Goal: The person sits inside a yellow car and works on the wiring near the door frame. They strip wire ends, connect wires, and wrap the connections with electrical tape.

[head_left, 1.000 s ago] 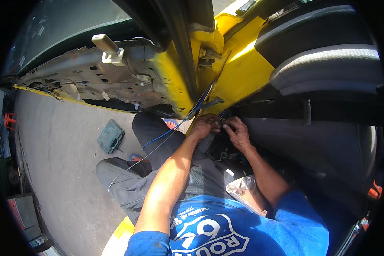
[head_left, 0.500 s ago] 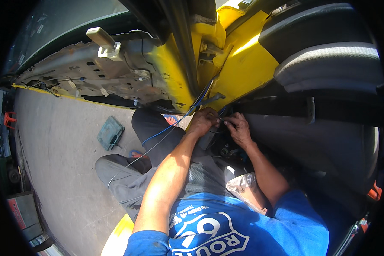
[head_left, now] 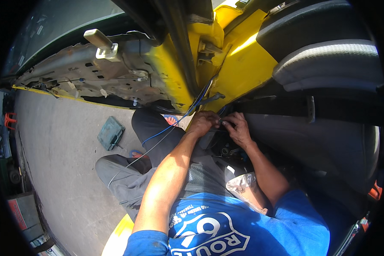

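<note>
My left hand (head_left: 203, 122) and my right hand (head_left: 237, 129) meet at the sill of a yellow car (head_left: 247, 64), just below the door pillar. Both pinch thin wires (head_left: 221, 122) between their fingertips; the wire ends are too small to make out. Blue and grey wires (head_left: 175, 123) run from the pillar down past my left hand and across my lap. My knees in grey trousers (head_left: 128, 175) are bent under my forearms.
The open car door (head_left: 115, 72), stripped to bare metal, hangs at the upper left. A grey and black car seat (head_left: 328, 55) fills the right side. A small green case (head_left: 110, 133) lies on the concrete floor (head_left: 55, 145). Red and dark objects stand at the far left edge.
Both hands stay together at the wires by the sill, shifting only slightly. The view has moved a little.
</note>
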`<state>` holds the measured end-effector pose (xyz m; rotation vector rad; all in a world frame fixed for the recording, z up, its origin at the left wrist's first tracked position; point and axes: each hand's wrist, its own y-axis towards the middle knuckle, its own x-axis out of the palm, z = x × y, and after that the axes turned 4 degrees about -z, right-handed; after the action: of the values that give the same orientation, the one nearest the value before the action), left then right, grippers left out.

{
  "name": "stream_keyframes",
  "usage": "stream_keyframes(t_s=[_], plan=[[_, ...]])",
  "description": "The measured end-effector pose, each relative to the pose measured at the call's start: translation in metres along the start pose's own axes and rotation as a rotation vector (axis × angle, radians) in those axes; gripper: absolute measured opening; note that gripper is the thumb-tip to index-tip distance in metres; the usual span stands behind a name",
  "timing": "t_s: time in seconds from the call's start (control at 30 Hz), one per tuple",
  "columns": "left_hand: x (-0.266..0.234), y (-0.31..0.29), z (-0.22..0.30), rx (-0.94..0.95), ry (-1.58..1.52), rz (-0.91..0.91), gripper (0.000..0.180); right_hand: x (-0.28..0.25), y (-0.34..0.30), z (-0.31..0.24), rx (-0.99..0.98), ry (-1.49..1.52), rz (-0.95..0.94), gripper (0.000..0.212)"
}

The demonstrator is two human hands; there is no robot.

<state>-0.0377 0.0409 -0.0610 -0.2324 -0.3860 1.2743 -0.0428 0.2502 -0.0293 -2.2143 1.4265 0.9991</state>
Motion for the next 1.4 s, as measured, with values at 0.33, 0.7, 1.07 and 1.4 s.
stream_keyframes(t_s=[0.33, 0.7, 1.07, 1.4], plan=[[0.001, 0.002, -0.003, 0.005, -0.001, -0.019, 0.016, 0.002, 0.003, -0.003, 0.052, 0.078, 0.006, 0.016], [0.004, -0.001, 0.004, -0.039, -0.089, -0.054, 0.024, 0.006, 0.002, 0.003, 0.147, 0.175, 0.006, 0.016], [0.004, -0.005, 0.009, -0.037, 0.002, -0.063, 0.021, 0.0, 0.002, 0.001, 0.206, 0.203, -0.043, 0.02], [0.004, -0.005, 0.007, 0.014, 0.281, -0.02, 0.019, -0.002, 0.005, -0.002, 0.177, 0.165, -0.066, 0.019]])
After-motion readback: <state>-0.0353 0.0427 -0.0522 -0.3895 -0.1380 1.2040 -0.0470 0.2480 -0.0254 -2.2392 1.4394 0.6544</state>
